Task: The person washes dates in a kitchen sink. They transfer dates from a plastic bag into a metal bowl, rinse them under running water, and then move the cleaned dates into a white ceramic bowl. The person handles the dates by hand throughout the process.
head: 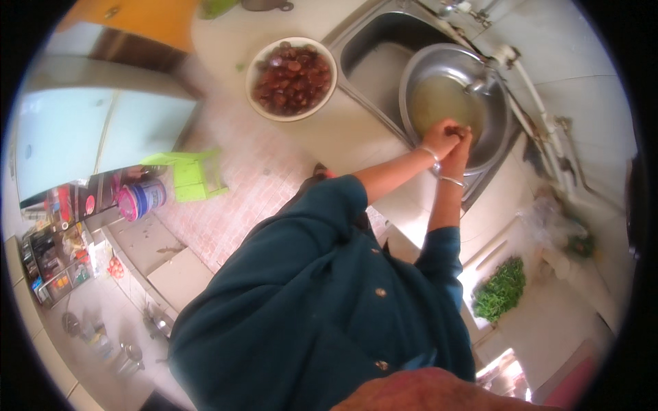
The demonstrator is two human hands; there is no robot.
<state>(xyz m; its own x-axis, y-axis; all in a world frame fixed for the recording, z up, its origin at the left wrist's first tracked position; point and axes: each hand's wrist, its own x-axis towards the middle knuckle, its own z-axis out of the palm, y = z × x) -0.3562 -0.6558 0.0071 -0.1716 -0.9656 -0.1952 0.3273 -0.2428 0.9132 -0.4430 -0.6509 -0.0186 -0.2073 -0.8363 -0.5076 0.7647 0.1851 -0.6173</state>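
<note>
My left hand (440, 137) and my right hand (459, 152) are pressed together over the near rim of a steel basin (494, 149). Between their fingers is a small dark red-brown piece (453, 131), probably food; its exact kind is hard to tell. Both wrists wear bangles. Cloudy yellowish water (444, 100) lies in the bottom of the basin, which sits in the steel sink (378, 64). Left of the sink, a pale round bowl (250, 97) on the counter is full of wet, red-brown pieces (293, 77) resembling dates.
A faucet (478, 85) reaches over the basin, with pipes (537, 103) along the wall. Leafy greens (498, 290) lie on a white board at the right, near a plastic bag (545, 213). A green plastic stool (190, 174) and a bucket (141, 199) stand on the left.
</note>
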